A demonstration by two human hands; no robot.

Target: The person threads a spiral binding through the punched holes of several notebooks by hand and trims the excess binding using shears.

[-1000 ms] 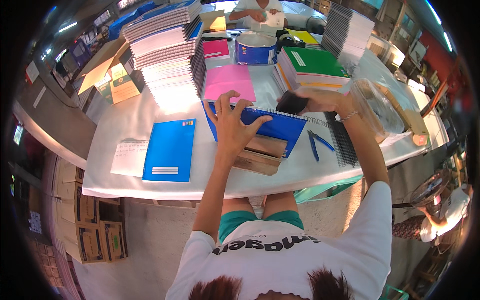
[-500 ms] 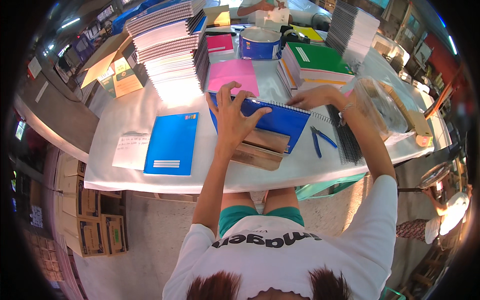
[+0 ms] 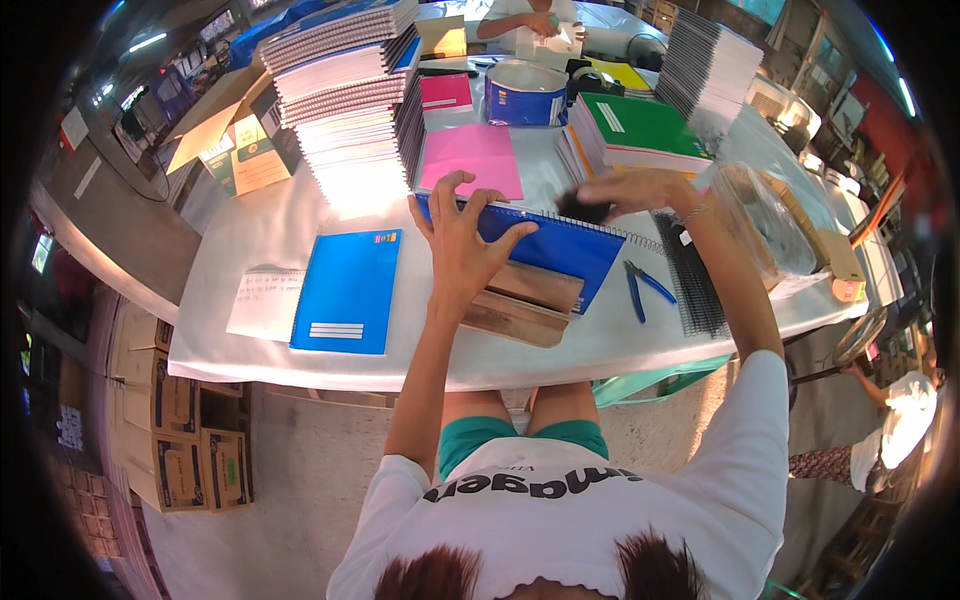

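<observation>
In the head view, a blue-covered notebook with a wire spiral along its top edge (image 3: pixel 545 250) is seen lying on the white counter (image 3: pixel 250 240), right in front of the person. It rests partly on a brown wooden block (image 3: pixel 520 300). Its long side runs from left to right and tips down a little toward the right.

The left hand (image 3: pixel 462 245) is laid flat on the left part of the blue cover, with its fingers spread wide apart, so nothing is gripped by it. The right hand (image 3: pixel 640 190) is held above the right end of the spiral. Its fingers are closed on a small dark thing (image 3: pixel 585 207). What that thing is cannot be told, because it is blurred.

The left hand is nearer to the notebook's middle. The right hand is nearer to the wire edge.

A row of black wire spirals (image 3: pixel 690 285) and blue-handled pliers (image 3: pixel 645 285) are seen just to the right. A second, lighter blue notebook (image 3: pixel 348 290) lies flat to the left.

Part of the blue cover is hidden under the left hand.
</observation>
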